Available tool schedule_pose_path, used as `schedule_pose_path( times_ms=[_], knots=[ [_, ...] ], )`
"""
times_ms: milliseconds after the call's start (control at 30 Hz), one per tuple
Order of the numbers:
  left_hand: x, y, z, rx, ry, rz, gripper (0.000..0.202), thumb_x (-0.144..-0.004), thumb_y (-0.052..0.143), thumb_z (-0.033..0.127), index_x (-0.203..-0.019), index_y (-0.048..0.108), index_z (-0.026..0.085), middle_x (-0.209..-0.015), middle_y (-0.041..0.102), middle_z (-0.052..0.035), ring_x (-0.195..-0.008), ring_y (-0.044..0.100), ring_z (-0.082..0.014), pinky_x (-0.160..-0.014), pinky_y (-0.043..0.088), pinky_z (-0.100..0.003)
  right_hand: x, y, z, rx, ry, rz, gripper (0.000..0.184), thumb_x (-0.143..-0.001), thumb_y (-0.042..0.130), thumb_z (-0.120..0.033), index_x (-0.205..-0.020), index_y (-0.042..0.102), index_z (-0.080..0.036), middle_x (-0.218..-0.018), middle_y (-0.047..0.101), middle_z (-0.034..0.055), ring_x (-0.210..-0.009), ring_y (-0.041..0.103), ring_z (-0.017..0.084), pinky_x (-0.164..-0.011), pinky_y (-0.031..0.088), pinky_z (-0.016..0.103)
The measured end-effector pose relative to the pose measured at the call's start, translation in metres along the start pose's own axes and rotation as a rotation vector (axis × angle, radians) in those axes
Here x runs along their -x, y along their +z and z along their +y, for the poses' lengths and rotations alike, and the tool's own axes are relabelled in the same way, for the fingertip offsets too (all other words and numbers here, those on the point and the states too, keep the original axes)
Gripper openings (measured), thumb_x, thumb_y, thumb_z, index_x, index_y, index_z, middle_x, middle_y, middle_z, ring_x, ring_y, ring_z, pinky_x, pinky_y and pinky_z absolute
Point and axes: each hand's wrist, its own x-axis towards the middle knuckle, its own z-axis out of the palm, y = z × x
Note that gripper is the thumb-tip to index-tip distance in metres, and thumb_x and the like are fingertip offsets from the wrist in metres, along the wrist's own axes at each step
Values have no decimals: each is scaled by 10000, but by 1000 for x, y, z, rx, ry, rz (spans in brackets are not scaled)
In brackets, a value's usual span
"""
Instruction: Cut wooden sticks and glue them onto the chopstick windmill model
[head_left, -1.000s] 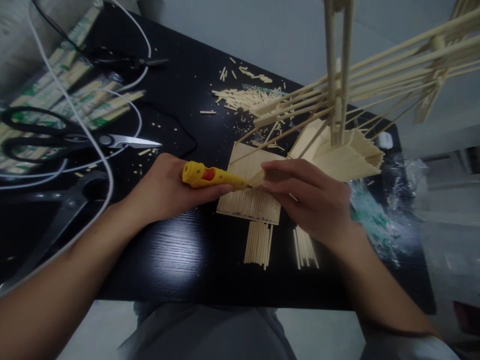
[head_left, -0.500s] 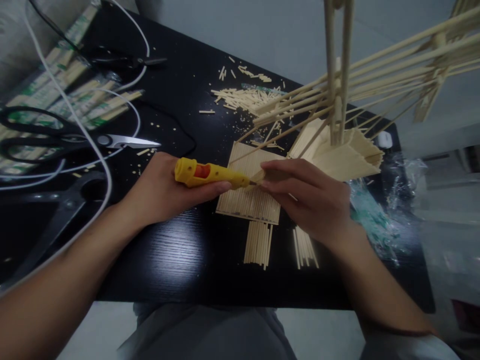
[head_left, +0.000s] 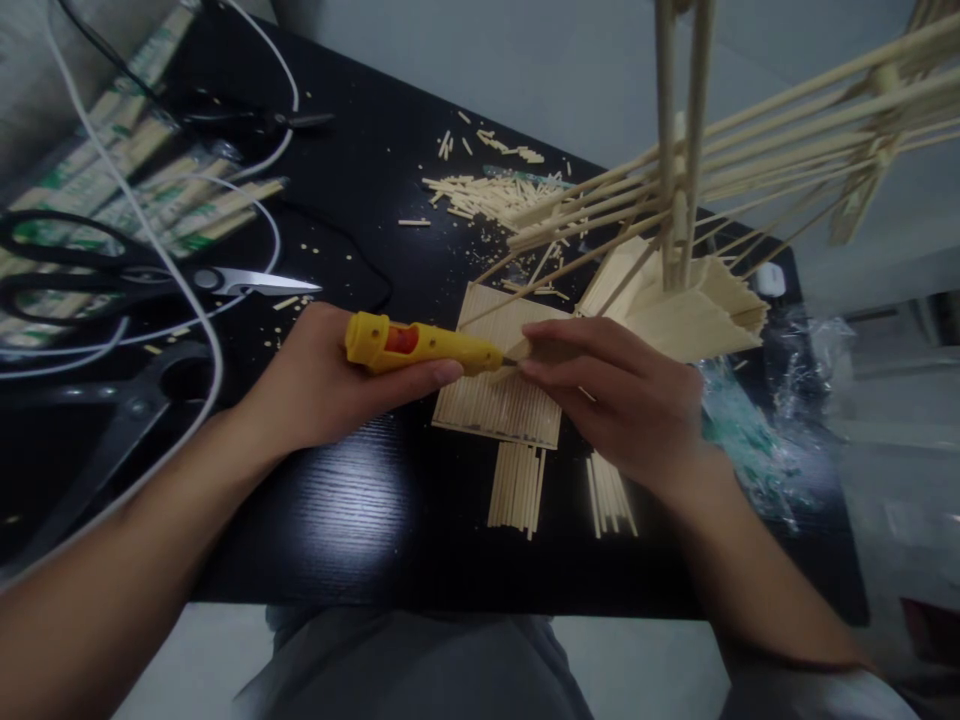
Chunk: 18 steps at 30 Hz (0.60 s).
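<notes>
My left hand is wrapped around a yellow hot glue gun, its metal nozzle pointing right. The nozzle tip meets a small pale wooden piece pinched in the fingers of my right hand. Most of that piece is hidden behind the fingers. Beneath both hands lies a flat square panel of thin wooden sticks. A bundle of loose sticks sticks out below the panel's near edge, and more sticks lie to the right of it.
A tall stick framework rises at the right and reaches over the table. Black scissors, pliers, white cable and packaged sticks lie left. Cut stick pieces are heaped at the back; crumpled plastic wrap lies right.
The glue gun has shifted very slightly, its nozzle now a little higher against the piece in my right hand. Everything else looks the same.
</notes>
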Motion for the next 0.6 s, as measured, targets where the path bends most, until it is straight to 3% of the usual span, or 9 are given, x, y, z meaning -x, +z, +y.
schedule_pose_path(
  times_ms=[300,500,600],
  knots=[
    [1,-1,2,9,-27,-16,393,-783,854,527,-604,698,214,-497,597,36,-414,487,-90,-347,323,-208,0,-1,-1,19,1,-4,137,-981,741,-99,-995,749,-235,-1210,814,84,-1053,802,220,-852,692,351],
    [0,-2,5,-3,-39,-38,465,-783,850,455,-520,595,168,-455,518,45,-402,405,-55,-336,262,-177,0,1,-1,4,8,8,150,-986,736,-108,-1000,757,-256,-1220,811,69,-1043,801,221,-848,695,364],
    [0,-2,2,-17,-75,-72,409,-790,849,482,-610,675,158,-506,544,40,-439,430,-64,-362,300,-183,0,0,-1,11,3,5,143,-988,732,-105,-1002,755,-246,-1211,812,77,-1049,801,221,-852,694,362]
  ],
)
